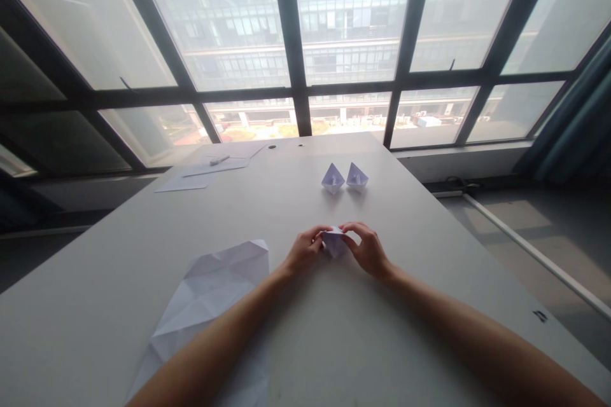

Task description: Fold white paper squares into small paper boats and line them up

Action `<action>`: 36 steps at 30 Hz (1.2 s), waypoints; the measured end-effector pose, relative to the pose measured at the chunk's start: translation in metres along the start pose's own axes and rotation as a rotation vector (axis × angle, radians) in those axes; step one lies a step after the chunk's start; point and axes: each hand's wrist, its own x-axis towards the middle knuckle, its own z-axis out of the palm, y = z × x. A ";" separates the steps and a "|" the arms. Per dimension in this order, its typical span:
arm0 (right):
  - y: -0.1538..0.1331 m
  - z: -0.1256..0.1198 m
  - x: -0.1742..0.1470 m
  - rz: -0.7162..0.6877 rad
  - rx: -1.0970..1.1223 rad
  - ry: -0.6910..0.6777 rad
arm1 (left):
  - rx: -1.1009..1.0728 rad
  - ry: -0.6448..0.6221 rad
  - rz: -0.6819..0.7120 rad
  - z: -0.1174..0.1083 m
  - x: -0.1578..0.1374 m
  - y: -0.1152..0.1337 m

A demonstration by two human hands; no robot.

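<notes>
A small piece of folded white paper [333,244] is held low over the white table [410,343], between my two hands. The fingers of my left hand [306,249] pinch its left corner. On the opposite corner, my right hand [366,247] grips it with thumb and fingers. Beyond my hands stand two folded paper boats, the left boat [333,179] close beside the right boat [357,178]. Under and beside my left forearm lies a large creased sheet of paper [210,292].
Flat paper sheets [191,179] lie at the far left of the table with a pen [219,160] on them. A round hole [272,147] is near the far edge. Dark-framed windows [296,51] rise behind the table, and a blue curtain [573,108] hangs at right.
</notes>
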 end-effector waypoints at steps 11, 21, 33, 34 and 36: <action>0.003 0.000 0.000 0.077 -0.028 -0.110 | -0.042 0.057 0.001 -0.001 0.005 -0.003; 0.011 -0.001 0.007 0.298 0.329 -0.166 | -0.237 -0.074 -0.002 -0.001 -0.001 -0.003; 0.007 -0.005 0.007 0.302 0.273 -0.329 | -0.183 -0.151 -0.013 -0.003 0.000 0.004; 0.007 -0.005 0.008 0.312 0.279 -0.330 | -0.191 -0.155 -0.023 -0.003 0.000 0.005; 0.007 -0.005 0.009 0.329 0.303 -0.341 | -0.198 -0.152 -0.036 -0.003 0.000 0.006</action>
